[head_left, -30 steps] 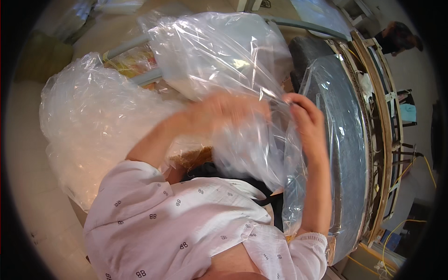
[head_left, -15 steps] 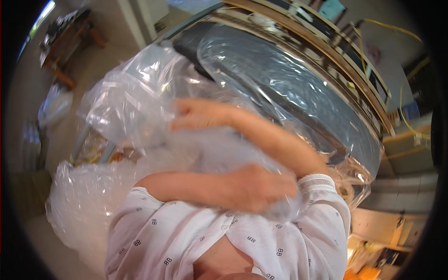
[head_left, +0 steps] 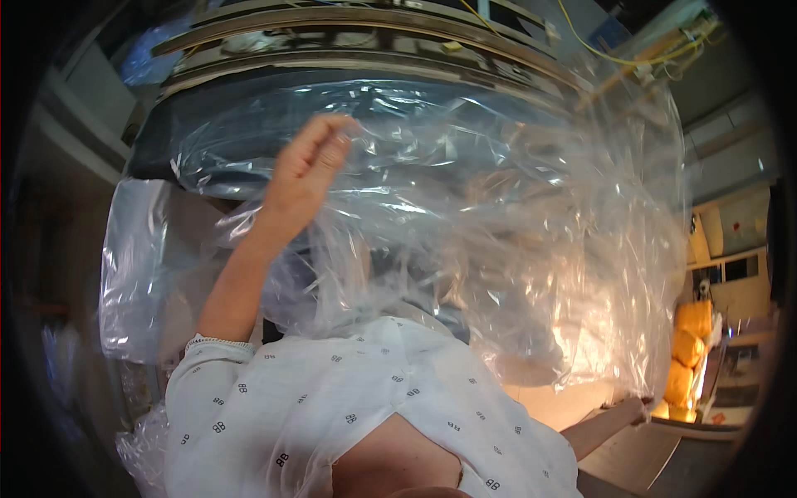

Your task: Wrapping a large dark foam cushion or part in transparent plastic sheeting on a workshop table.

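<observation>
Left hand [head_left: 309,166] is raised far left, fingers pinched on a large clear crinkled plastic sheet [head_left: 515,241] spread across centre; right hand [head_left: 635,408] grips its near-right corner. Overstretching could tear it.

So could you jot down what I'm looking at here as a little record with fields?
Setting: a workshop-like room with a long curved metal frame and yellow cables overhead
Main thing: a large clear plastic sheet, crumpled and spread wide
Left hand: raised, fingers pinching the sheet's upper edge
Right hand: stretched out low, gripping the sheet's lower corner
Clothing: white patterned sleeve
Under the sheet: a dark padded surface
Far right: orange bundles
</observation>
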The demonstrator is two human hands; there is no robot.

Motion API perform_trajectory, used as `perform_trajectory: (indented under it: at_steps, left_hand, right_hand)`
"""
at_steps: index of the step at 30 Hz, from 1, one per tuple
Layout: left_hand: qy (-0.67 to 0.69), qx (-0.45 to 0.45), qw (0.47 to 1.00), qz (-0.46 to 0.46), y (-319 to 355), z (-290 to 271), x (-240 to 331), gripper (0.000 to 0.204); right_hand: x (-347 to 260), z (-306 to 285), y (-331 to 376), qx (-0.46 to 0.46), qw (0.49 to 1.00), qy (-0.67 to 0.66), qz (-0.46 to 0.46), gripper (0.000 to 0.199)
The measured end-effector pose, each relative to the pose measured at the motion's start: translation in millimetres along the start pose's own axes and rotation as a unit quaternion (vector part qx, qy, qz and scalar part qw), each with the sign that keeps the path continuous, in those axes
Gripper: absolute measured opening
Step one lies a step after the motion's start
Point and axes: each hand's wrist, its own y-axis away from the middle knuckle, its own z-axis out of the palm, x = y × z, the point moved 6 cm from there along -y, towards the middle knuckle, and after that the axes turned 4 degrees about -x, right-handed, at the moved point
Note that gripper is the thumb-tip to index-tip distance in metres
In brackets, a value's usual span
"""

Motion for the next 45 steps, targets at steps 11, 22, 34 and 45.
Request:
perform_trajectory:
  at_steps: [11,22,34,45]
  left_hand:
    - [-0.142,-0.193,0.97,0.038,-66.2,131.0,-60.3,0.021]
    - [-0.553,-0.031,0.788,0.271,-9.9,97.0,38.4,0.038]
    - [-0.285,0.091,0.952,-0.068,98.0,-160.0,65.1,0.021]
    - [-0.059,0.339,0.926,-0.153,54.0,-320.5,-32.4,0.03]
  right_hand:
    - [-18.7,77.5,108.9,-0.846,0.459,-0.097,-0.253,0.027]
    - [-171.2,-169.1,318.1,-0.876,0.25,-0.41,-0.039,0.018]
    - [-182.9,-72.8,331.4,-0.797,0.353,-0.454,-0.186,0.012]
    - [-49.8,-84.4,472.9,-0.972,0.047,-0.191,-0.131,0.016]
